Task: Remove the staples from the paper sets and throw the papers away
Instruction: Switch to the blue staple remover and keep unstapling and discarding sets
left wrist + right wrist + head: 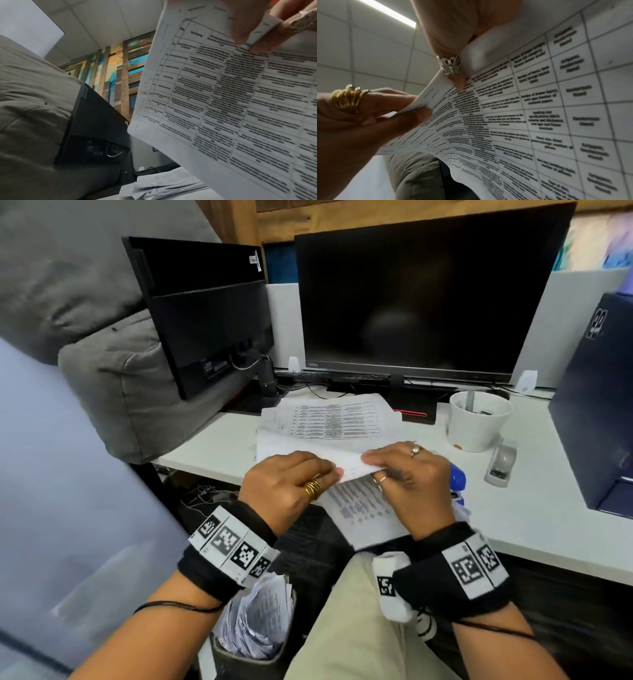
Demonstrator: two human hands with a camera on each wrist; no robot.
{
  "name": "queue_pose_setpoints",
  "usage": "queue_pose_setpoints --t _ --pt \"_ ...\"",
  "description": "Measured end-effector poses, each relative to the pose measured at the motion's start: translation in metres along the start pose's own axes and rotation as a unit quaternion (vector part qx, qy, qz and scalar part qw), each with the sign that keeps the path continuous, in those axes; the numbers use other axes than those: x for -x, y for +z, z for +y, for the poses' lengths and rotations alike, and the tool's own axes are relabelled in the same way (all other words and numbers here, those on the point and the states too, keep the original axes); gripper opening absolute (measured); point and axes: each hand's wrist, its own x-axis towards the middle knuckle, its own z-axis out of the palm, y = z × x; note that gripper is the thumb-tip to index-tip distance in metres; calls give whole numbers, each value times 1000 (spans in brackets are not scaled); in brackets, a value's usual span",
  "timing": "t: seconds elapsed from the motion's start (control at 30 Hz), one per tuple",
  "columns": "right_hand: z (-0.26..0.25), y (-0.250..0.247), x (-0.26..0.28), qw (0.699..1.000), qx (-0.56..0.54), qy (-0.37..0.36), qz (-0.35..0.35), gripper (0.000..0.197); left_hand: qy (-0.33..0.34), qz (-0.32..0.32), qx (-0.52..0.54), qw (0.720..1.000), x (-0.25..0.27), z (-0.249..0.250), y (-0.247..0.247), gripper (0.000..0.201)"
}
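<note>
The left hand [291,484] pinches the folded top edge of a printed paper set [363,505] between thumb and forefinger, and the right hand [411,474], just beside it, is curled over the same edge with its thumb under the fold, so both hands hold the set up over the lap, at the near edge of the desk [513,518]. No staple shows in any view, so I cannot tell whether it is out; if it is still in, pulling the sheets apart from here would likely tear the corner and leave the staple buried in a scrap. Below the left hand, the waste bin [253,642] is already stuffed with papers, so a dropped set may slide off onto the floor. Beyond the hands lies the paper stack [329,419], loose and uneven; a brushing wrist could scatter it.
</note>
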Motion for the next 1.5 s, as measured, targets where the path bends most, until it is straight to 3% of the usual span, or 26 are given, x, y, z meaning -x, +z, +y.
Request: queue_pose_setpoints --t 0.17,0.37,0.43,0.5,0.57,0.6,0.63,0.73,0.87,0.97,1.03,1.17,1.23,1.27,1.37,1.5 --pt "0 -2 -2 1000 -11 -8 10 22 17 4 -24 1000 4 1 3 19" --pt "2 7 2 1000 -14 -8 4 23 -10 0 -18 1000 1 -15 -12 13" --pt "2 11 1 1000 -17 6 6 20 -39 38 2 999 -1 -20 -16 18" --pt "4 17 3 999 -8 32 11 17 -129 84 56 987 7 -31 -16 40" --pt "1 27 5 997 -16 67 16 10 -282 107 137 944 23 -50 -18 74" --pt "-2 33 6 996 -30 87 17 7 -351 87 165 918 34 -59 -17 86" --pt "-6 42 7 993 -49 102 17 5 -404 41 174 897 47 -68 -19 85" --pt "-14 74 13 988 -87 125 -24 8 -493 -119 89 857 91 -86 -24 39" --pt "-17 129 29 974 -15 124 -188 19 -559 -209 4 802 130 -99 -27 34" --pt "-13 174 46 923 52 143 -354 21 -590 -301 6 749 155 -96 -4 31" --pt "-10 199 55 884 91 161 -429 20 -625 -345 25 700 169 -86 16 25" --pt "13 252 78 827 88 239 -501 22 -667 -426 17 610 200 -74 44 33" --pt "28 276 96 800 72 265 -534 21 -671 -451 16 588 219 -72 55 40" --pt "36 289 108 788 60 276 -547 31 -675 -460 15 577 228 -71 61 41" --pt "62 328 140 776 20 278 -566 44 -707 -466 11 533 257 -66 76 36" --pt "86 359 193 721 0 285 -632 15 -742 -465 26 482 288 -46 98 31"
